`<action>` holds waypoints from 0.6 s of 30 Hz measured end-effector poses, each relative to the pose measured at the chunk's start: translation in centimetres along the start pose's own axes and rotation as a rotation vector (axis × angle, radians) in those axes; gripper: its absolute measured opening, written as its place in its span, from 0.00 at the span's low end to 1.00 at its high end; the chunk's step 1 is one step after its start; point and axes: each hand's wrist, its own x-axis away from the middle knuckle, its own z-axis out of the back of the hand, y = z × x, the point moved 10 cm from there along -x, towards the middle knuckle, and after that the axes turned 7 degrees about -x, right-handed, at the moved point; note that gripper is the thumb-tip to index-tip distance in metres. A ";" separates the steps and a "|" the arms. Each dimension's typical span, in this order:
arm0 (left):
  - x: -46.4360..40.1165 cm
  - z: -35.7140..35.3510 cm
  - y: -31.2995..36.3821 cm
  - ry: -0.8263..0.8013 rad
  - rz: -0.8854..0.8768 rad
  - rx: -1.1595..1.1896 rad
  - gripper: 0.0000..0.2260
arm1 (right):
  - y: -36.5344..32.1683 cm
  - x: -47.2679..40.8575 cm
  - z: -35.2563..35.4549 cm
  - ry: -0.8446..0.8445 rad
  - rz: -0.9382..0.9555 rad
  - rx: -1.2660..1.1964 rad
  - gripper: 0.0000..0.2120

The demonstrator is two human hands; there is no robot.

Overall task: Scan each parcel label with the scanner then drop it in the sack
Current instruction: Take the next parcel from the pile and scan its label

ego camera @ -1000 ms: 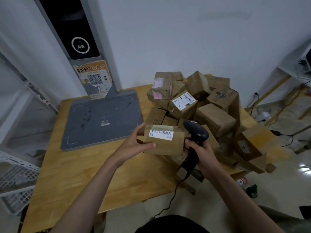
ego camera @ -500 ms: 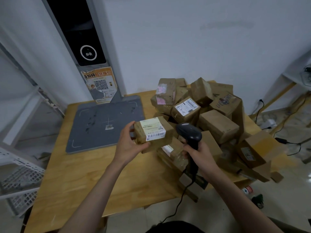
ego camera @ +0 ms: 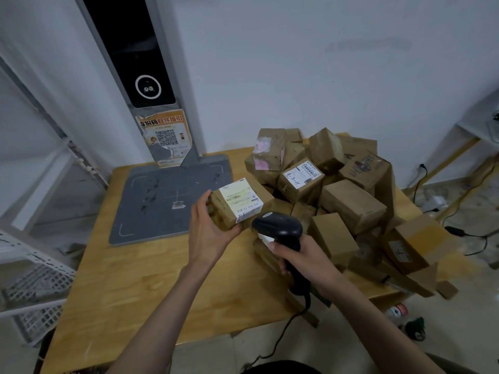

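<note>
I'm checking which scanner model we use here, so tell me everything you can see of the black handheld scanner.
The black handheld barcode scanner looks like matte plastic, with a broad rounded head above a narrower handle. The right hand is curled round the handle, holding it upright with the head aimed toward the white label on the brown cardboard parcel held in the left hand. A black cable runs from the handle's base down past the wooden table edge. No markings are readable.

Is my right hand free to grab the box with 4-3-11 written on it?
Probably not yet: the right hand grips the scanner. The handwritten-label box sits uncovered atop the pile, so the way looks free.
</note>
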 end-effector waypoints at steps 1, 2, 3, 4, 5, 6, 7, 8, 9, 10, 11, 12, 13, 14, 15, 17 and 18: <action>0.0 0.0 0.0 0.000 0.000 -0.006 0.48 | -0.1 0.0 0.0 0.003 0.008 0.011 0.06; 0.0 0.0 0.0 0.000 0.002 -0.012 0.48 | -0.2 0.1 0.0 0.008 0.014 0.020 0.06; 0.0 0.1 -0.1 -0.001 0.003 -0.013 0.48 | -0.3 0.1 0.0 0.011 0.018 0.027 0.05; 0.0 0.1 -0.1 -0.001 0.003 -0.012 0.48 | -0.3 0.1 0.0 0.015 0.021 0.035 0.05; 0.0 0.1 -0.1 -0.001 0.001 -0.010 0.48 | -0.4 0.1 0.0 0.019 0.025 0.044 0.04; 0.0 0.2 -0.1 0.001 -0.003 -0.011 0.48 | -0.4 0.2 0.0 0.023 0.031 0.050 0.04; 0.0 0.3 -0.1 0.003 -0.008 -0.014 0.48 | -0.5 0.2 0.0 0.027 0.037 0.049 0.04; 0.0 0.4 -0.1 0.006 -0.013 -0.021 0.48 | -0.6 0.3 0.1 0.031 0.041 0.041 0.04; 0.0 0.5 -0.1 0.009 -0.018 -0.027 0.48 | -0.7 0.3 0.1 0.034 0.045 0.034 0.03; -0.1 0.5 -0.1 0.011 -0.023 -0.033 0.48 | -0.8 0.3 0.1 0.036 0.046 0.031 0.03; -0.1 0.6 0.0 0.013 -0.029 -0.040 0.48 | -0.9 0.3 0.1 0.037 0.048 0.033 0.02; -0.1 0.7 -0.1 0.015 -0.034 -0.047 0.48 | -1.0 0.3 0.0 0.036 0.048 0.036 0.02; -0.1 0.8 -0.1 0.017 -0.038 -0.053 0.48 | -1.0 0.3 -0.1 0.035 0.046 0.038 0.02; -0.1 0.9 -0.1 0.018 -0.040 -0.058 0.48 | -1.0 0.3 -0.2 0.034 0.043 0.039 0.02; -0.1 0.9 -0.2 0.019 -0.041 -0.060 0.48 | -1.0 0.3 -0.3 0.033 0.039 0.042 0.02; -0.1 1.0 -0.3 0.017 -0.035 -0.058 0.48 | -0.7 0.3 -0.4 0.038 0.023 0.047 0.02; -0.2 1.0 -0.4 0.012 -0.029 -0.054 0.48 | -0.5 0.4 -0.4 0.042 0.012 0.046 0.02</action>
